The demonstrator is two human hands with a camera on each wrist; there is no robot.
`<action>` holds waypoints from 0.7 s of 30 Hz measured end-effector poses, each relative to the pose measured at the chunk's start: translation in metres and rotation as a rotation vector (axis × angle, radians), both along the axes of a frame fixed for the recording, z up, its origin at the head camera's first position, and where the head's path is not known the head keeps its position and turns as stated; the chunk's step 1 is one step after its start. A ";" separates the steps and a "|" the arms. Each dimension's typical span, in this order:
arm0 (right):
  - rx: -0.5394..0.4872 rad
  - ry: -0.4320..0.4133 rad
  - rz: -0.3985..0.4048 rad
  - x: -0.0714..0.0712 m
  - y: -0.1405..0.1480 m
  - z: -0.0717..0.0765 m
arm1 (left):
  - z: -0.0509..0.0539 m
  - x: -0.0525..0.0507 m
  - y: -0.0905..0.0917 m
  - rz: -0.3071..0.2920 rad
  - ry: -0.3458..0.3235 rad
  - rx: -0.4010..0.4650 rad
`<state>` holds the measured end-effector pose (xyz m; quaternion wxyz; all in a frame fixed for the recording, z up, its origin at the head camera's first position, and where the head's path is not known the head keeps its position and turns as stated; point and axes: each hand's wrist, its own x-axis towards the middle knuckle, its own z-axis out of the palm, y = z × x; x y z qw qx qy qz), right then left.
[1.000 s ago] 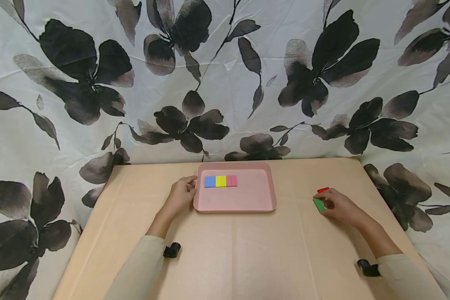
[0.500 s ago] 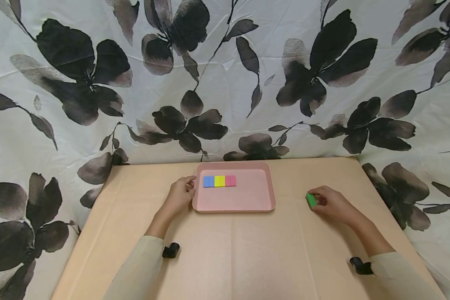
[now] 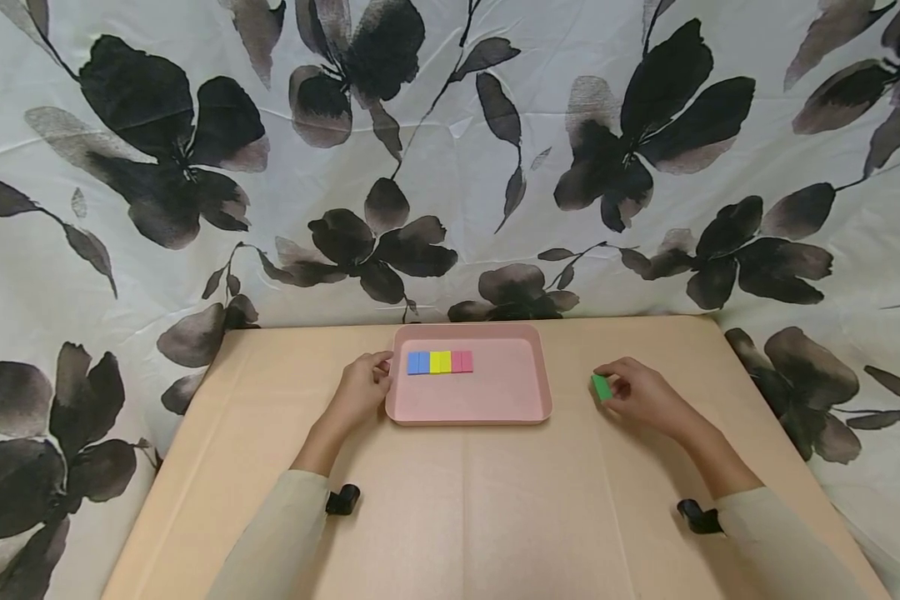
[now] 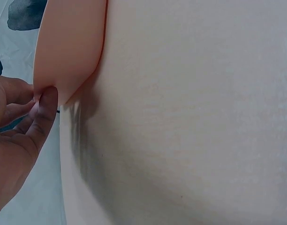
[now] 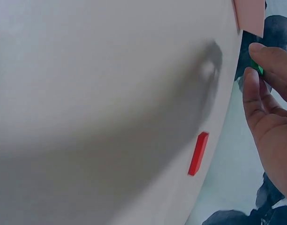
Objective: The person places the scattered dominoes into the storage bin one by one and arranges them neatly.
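Observation:
A pink tray [image 3: 495, 400] lies near the far edge of the table. In it, blue [image 3: 418, 363], yellow [image 3: 440, 362] and pink blocks [image 3: 462, 362] form one row, side by side. My left hand [image 3: 360, 390] pinches the tray's left rim; the left wrist view shows the thumb [image 4: 46, 110] and fingers on that rim. To the right of the tray, my right hand [image 3: 645, 400] holds a green block [image 3: 602, 387] between thumb and fingertips, above the table. A red block [image 5: 198, 153] lies on the table in the right wrist view; the head view does not show it.
The pale wooden-toned table [image 3: 465, 517] reaches back to a white cloth [image 3: 495, 275] with dark flowers. A small black device [image 3: 342, 500] sits at the left wrist, and another black device [image 3: 699, 517] at the right.
My right hand has carried the green block leftward, away from the red block and closer to the tray. The left hand stays on the rim.

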<state>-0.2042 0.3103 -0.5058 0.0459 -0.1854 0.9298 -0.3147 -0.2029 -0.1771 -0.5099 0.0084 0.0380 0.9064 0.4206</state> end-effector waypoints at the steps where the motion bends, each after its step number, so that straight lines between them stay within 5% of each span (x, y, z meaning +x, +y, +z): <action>1: -0.004 0.006 0.001 -0.001 -0.003 0.000 | 0.000 0.000 0.000 -0.002 -0.001 -0.001; 21: -0.056 0.004 0.017 -0.025 -0.062 0.019 | 0.001 0.000 0.000 -0.004 -0.009 0.002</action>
